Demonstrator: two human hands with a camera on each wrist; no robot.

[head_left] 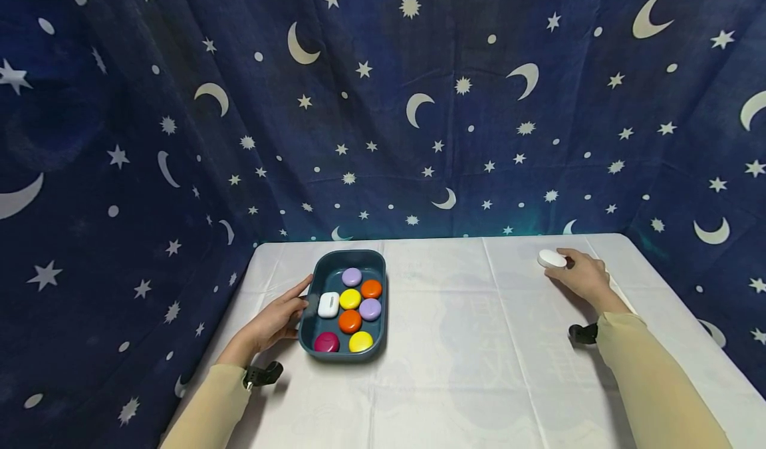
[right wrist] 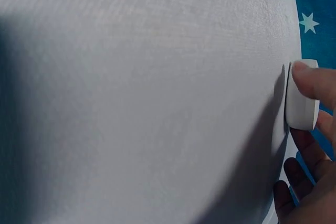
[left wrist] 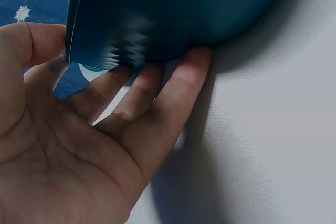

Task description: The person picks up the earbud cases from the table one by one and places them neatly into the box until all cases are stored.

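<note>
On the left of the table sits a dark teal box (head_left: 385,302) with rounded corners. Inside it lie several glossy round pieces, among them a yellow one (head_left: 350,299), an orange one (head_left: 350,321), a lilac one (head_left: 352,277) and a magenta one (head_left: 326,342), plus a white rounded-square piece (head_left: 328,304). My left hand (head_left: 280,317) touches the box's left wall with fairly straight, spread fingers (left wrist: 173,85); its thumb meets the rim. Far to the right, my right hand (head_left: 583,275) pinches a white oval block (right wrist: 303,103) between thumb and fingers, close to the tabletop.
A white cloth (head_left: 443,342) with fold creases covers the table. Dark blue curtains (head_left: 383,136) with moons and stars hang behind the table and at both sides. Each wrist wears a black camera mount (head_left: 263,374). The table's back edge lies just beyond the right hand.
</note>
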